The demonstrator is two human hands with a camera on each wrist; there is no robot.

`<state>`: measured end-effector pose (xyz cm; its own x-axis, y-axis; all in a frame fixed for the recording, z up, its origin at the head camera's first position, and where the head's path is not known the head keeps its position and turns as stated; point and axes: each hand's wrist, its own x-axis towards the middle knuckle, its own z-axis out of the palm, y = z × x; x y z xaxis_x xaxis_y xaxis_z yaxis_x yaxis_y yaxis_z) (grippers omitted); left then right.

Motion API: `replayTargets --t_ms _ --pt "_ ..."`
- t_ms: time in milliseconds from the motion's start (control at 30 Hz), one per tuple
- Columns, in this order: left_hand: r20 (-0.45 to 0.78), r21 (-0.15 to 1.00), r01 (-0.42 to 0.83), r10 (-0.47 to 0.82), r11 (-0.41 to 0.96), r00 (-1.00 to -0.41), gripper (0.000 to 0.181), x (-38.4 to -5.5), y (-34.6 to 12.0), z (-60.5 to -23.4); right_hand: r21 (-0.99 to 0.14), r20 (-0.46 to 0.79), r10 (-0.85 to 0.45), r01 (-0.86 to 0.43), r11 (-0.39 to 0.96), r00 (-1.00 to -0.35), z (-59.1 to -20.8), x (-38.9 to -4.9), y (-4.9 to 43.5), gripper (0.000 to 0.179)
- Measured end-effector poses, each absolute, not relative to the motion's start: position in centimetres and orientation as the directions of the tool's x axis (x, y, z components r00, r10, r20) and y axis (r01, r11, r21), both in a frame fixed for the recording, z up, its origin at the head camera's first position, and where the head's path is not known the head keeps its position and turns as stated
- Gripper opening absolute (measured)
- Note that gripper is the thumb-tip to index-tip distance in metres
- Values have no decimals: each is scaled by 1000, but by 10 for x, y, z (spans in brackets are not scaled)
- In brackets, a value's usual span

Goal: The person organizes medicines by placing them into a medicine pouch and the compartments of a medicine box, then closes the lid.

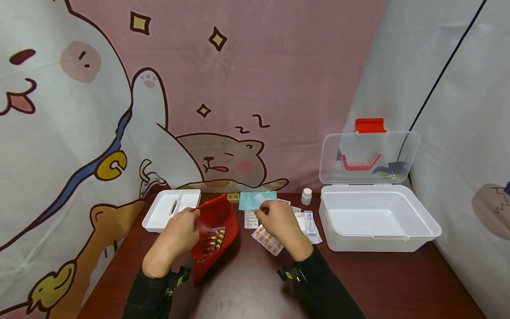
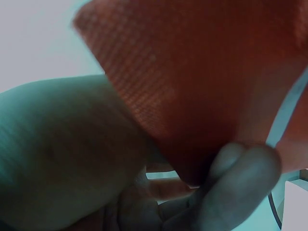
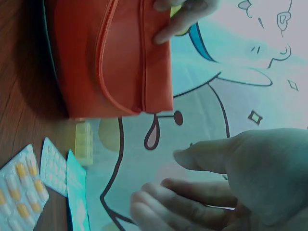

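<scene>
My left hand (image 1: pixel 180 232) pinches the upper edge of a red pouch (image 1: pixel 228 216); in the left wrist view the thumb (image 2: pixel 240 187) lies against the red material (image 2: pixel 183 72). A blister pack of red and yellow capsules (image 1: pixel 215 239) shows in the pouch's opening. My right hand (image 1: pixel 279 221) is raised to the right of the pouch, above several medicine packs. In the right wrist view its thumb and loosely bent fingers (image 3: pixel 183 204) stand apart with nothing between them. Below it lie a blister pack of orange-and-white capsules (image 1: pixel 268 240), a white tablet blister (image 1: pixel 251 219) and a teal packet (image 1: pixel 255 200).
At the right stands a white box (image 1: pixel 382 221) with its clear lid (image 1: pixel 330 155) raised. A white tray (image 1: pixel 157 215) sits at the back left. Near the back edge are a small white bottle (image 1: pixel 306 196) and a yellowish blister (image 1: pixel 233 198). A blue-and-white packet (image 1: pixel 310 223) lies beside the box.
</scene>
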<state>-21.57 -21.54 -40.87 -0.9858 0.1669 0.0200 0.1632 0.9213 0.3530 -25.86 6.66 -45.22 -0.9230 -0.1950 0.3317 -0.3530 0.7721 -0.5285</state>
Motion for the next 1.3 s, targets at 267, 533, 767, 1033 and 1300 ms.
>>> replayTargets --t_ms 267,533,767,1033,1300 --pt "25 360 161 163 919 -986 49 -217 -217 -410 -507 96 -213 -231 831 -972 -466 -266 75 23" --pt "33 355 181 181 917 -983 47 -218 -216 -412 -402 -74 -186 -142 905 -980 -491 -273 75 29" --pt "18 366 159 164 917 -986 49 -216 -216 -410 -319 -127 -192 -144 937 -973 -503 -276 70 31" --pt "-6 376 135 148 917 -989 49 -216 -216 -407 -300 -117 -210 -167 939 -971 -506 -277 65 24" --pt "3 363 147 157 920 -988 50 -216 -215 -408 -366 -8 -229 -211 906 -973 -527 -292 75 14"
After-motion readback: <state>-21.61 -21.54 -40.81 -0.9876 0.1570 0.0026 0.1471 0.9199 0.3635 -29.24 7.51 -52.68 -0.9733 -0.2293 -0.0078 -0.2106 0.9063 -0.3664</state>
